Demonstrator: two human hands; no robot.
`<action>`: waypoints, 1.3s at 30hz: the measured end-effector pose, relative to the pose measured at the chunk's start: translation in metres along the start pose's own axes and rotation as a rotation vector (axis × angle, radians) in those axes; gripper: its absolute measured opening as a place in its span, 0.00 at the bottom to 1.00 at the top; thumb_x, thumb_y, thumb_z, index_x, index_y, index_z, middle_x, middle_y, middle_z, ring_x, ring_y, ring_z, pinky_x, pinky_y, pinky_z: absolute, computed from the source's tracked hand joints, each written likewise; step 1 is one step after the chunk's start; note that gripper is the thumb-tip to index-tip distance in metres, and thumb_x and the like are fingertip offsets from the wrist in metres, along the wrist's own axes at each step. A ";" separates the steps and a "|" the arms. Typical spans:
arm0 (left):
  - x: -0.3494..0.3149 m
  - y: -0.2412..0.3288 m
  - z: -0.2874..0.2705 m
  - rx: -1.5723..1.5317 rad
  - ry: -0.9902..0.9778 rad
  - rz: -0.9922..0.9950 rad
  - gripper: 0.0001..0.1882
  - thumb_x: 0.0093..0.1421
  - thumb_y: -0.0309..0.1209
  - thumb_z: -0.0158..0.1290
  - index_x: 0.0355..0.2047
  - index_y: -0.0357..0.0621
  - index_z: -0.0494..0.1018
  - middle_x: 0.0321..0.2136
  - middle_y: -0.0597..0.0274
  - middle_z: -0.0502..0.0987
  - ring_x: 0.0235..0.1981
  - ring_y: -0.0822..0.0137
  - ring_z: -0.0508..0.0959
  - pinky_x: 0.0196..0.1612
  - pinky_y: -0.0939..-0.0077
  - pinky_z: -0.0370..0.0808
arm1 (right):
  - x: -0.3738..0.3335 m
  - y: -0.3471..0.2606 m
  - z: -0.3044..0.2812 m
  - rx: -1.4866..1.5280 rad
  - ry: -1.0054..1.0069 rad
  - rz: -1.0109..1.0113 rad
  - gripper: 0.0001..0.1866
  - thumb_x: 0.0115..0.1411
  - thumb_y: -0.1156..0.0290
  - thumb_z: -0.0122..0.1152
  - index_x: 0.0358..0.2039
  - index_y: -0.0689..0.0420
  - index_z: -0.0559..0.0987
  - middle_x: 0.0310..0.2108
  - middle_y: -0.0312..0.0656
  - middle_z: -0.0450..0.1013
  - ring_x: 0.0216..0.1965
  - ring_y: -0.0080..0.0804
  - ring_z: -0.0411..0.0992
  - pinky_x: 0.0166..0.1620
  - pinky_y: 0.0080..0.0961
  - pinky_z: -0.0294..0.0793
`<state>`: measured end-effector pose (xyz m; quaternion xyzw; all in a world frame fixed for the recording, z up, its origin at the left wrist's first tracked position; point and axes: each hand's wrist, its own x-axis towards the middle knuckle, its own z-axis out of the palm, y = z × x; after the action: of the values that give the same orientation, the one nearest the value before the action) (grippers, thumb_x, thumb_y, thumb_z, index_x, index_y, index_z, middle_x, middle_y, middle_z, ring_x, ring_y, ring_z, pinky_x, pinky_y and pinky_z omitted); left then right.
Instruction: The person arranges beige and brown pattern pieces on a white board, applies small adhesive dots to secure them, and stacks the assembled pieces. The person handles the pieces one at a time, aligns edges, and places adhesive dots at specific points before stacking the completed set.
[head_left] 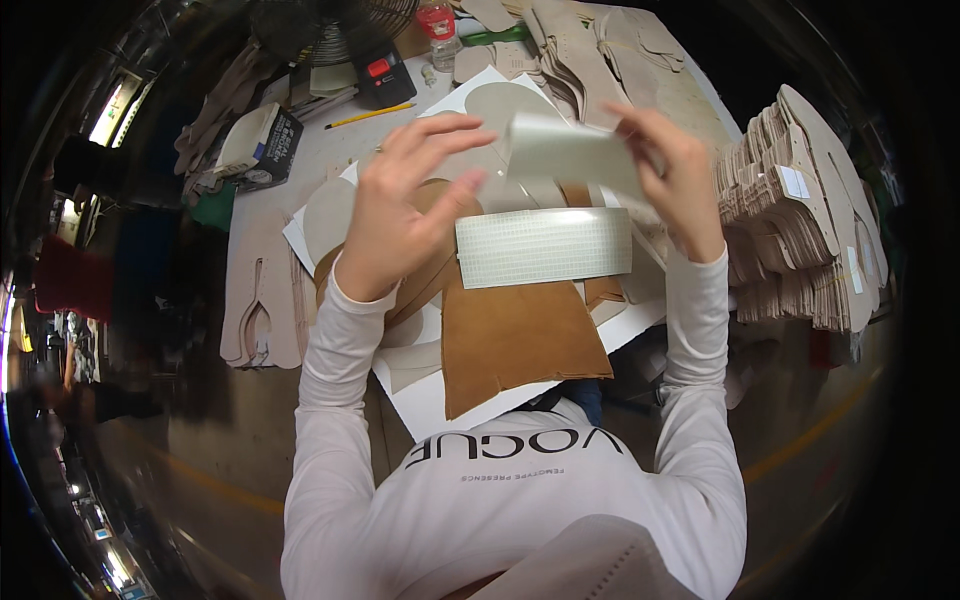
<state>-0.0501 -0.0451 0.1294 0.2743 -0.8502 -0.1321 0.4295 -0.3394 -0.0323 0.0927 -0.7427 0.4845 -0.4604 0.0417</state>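
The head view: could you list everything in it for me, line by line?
Gridded sheet: one, whitish, on the brown pieces
Blurred sheet: one, pale, at the right hand
Brown pieces: several, brown, centre
White sheets: count unclear, white, under the brown pieces
Pencil: one, yellow, beyond the left hand
Black device: one, black with red, behind the pencil
Fan: one, dark, top
Bottle: one, clear with red label, far side
Dark box: one, black, left
Cut pieces: many, pale, stacked right; more left and far
Table: one, pale, underneath
Background: too dark to list
Left hand: one, bare, left of centre
Right hand: one, bare, right of centre
Sleeves: two, white, below the hands
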 end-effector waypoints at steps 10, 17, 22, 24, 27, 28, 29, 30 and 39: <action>-0.032 -0.035 0.039 -0.331 -0.547 -0.483 0.18 0.54 0.32 0.64 0.43 0.38 0.76 0.33 0.63 0.79 0.37 0.76 0.77 0.42 0.81 0.74 | -0.021 -0.028 0.034 0.373 -0.421 0.164 0.16 0.51 0.85 0.57 0.42 0.61 0.79 0.34 0.49 0.78 0.37 0.40 0.79 0.41 0.28 0.77; -0.046 -0.055 0.040 -0.652 -0.559 -0.651 0.16 0.58 0.33 0.62 0.41 0.33 0.77 0.33 0.66 0.79 0.35 0.78 0.76 0.41 0.83 0.73 | -0.027 -0.019 0.033 0.337 -0.513 0.277 0.12 0.55 0.78 0.62 0.41 0.61 0.79 0.34 0.43 0.79 0.35 0.31 0.78 0.41 0.25 0.76; -0.048 -0.054 0.045 -0.546 -0.497 -0.649 0.12 0.61 0.31 0.60 0.39 0.33 0.79 0.31 0.66 0.80 0.33 0.79 0.76 0.38 0.84 0.73 | -0.025 -0.016 0.037 0.336 -0.532 0.277 0.10 0.54 0.76 0.64 0.38 0.60 0.80 0.32 0.44 0.79 0.35 0.33 0.79 0.41 0.27 0.76; -0.048 -0.051 0.045 -0.536 -0.433 -0.631 0.11 0.61 0.30 0.59 0.38 0.33 0.80 0.30 0.66 0.80 0.32 0.79 0.76 0.37 0.84 0.73 | -0.026 -0.017 0.040 0.228 -0.428 0.154 0.08 0.53 0.75 0.65 0.36 0.58 0.80 0.32 0.42 0.79 0.36 0.35 0.78 0.42 0.28 0.75; -0.048 -0.048 0.044 -0.486 -0.389 -0.592 0.11 0.61 0.30 0.59 0.37 0.33 0.80 0.29 0.66 0.80 0.31 0.79 0.76 0.35 0.84 0.73 | -0.032 -0.019 0.051 0.030 -0.206 -0.109 0.07 0.52 0.74 0.66 0.33 0.55 0.80 0.32 0.38 0.78 0.39 0.35 0.76 0.43 0.29 0.72; -0.048 -0.048 0.043 -0.474 -0.394 -0.591 0.11 0.61 0.30 0.59 0.37 0.33 0.80 0.29 0.66 0.80 0.31 0.79 0.76 0.35 0.84 0.73 | -0.035 -0.021 0.056 0.034 -0.173 -0.117 0.06 0.52 0.74 0.66 0.32 0.54 0.80 0.33 0.37 0.78 0.40 0.35 0.75 0.43 0.29 0.71; -0.049 -0.048 0.043 -0.461 -0.396 -0.589 0.11 0.61 0.30 0.59 0.38 0.33 0.80 0.30 0.66 0.80 0.31 0.79 0.76 0.36 0.84 0.73 | -0.037 -0.022 0.059 0.039 -0.140 -0.126 0.06 0.52 0.73 0.67 0.31 0.53 0.80 0.33 0.35 0.77 0.40 0.35 0.74 0.43 0.29 0.70; -0.049 -0.048 0.044 -0.453 -0.392 -0.574 0.11 0.61 0.30 0.59 0.38 0.33 0.80 0.30 0.66 0.80 0.31 0.79 0.76 0.36 0.84 0.73 | -0.040 -0.023 0.062 0.030 -0.122 -0.130 0.06 0.51 0.74 0.67 0.31 0.53 0.80 0.33 0.35 0.77 0.40 0.35 0.74 0.43 0.30 0.70; -0.052 -0.046 0.045 -0.582 -0.339 -0.622 0.10 0.61 0.30 0.59 0.37 0.34 0.80 0.29 0.67 0.79 0.30 0.81 0.75 0.33 0.85 0.72 | -0.042 -0.030 0.067 -0.056 -0.010 -0.200 0.08 0.47 0.77 0.69 0.29 0.56 0.80 0.33 0.35 0.77 0.42 0.37 0.74 0.43 0.30 0.75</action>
<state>-0.0452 -0.0535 0.0471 0.3589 -0.7134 -0.5311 0.2833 -0.2743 -0.0105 0.0427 -0.7905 0.4203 -0.4449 -0.0228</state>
